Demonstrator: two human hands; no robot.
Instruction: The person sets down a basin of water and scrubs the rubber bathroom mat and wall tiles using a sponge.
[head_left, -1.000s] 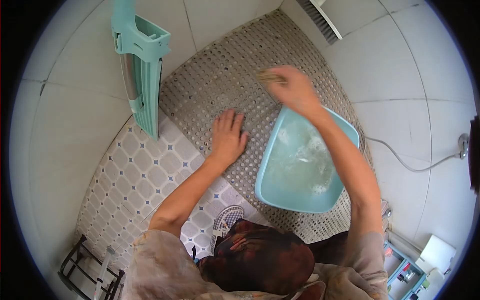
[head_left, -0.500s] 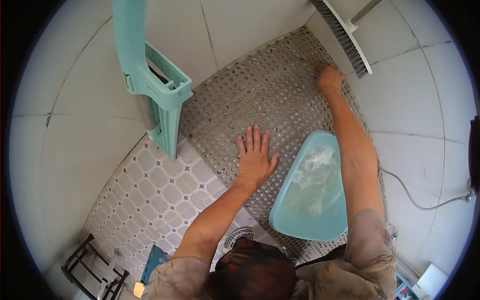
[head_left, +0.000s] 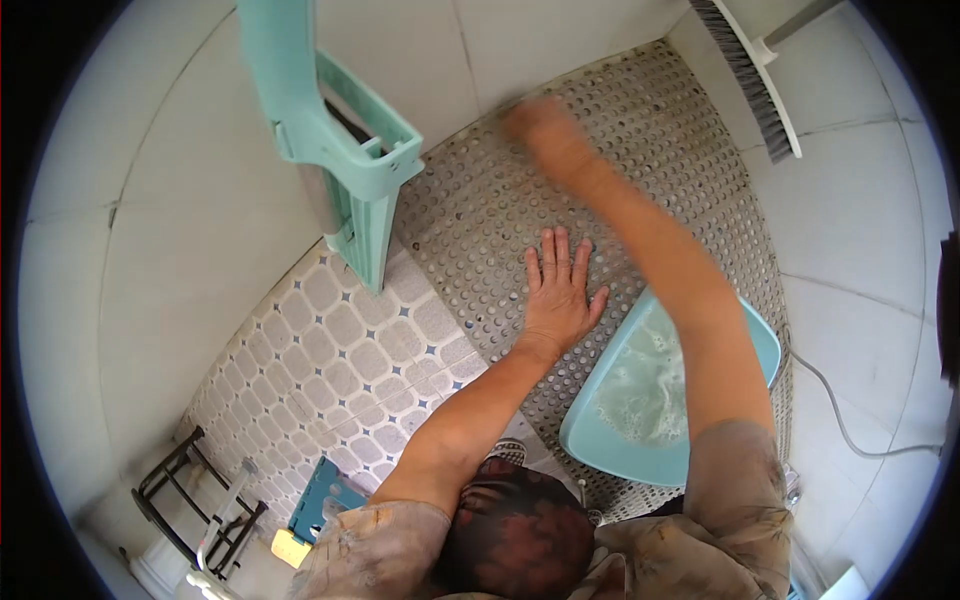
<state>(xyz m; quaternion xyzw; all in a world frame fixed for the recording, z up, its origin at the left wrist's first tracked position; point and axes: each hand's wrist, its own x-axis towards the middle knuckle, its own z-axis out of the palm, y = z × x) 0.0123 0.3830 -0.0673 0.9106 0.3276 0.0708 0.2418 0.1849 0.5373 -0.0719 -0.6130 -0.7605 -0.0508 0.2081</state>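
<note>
My left hand [head_left: 561, 303] lies flat on the grey perforated mat [head_left: 470, 245] with its fingers spread. At the far edge of the mat, close to the wall, my right hand [head_left: 552, 135] is smeared by motion. Its fingers look curled in a fist against the mat, and a small dark patch shows at their front; what they hold is not clear. Under my right forearm stands a light-blue basin [head_left: 605, 420] with cloudy, foamy water in it, partly covered by the arm.
A mint-green mop with a wringer frame [head_left: 375, 170] leans at the left wall. A broom [head_left: 755, 80] hangs at the upper right. A grey hose [head_left: 835, 400] runs along the right wall. A black metal rack [head_left: 190, 500] and a teal plastic piece [head_left: 325, 500] are at lower left.
My right hand has swept left across the far part of the mat, from the right edge toward the wall. My left hand stays flat on the mat. The whole view has shifted slightly.
</note>
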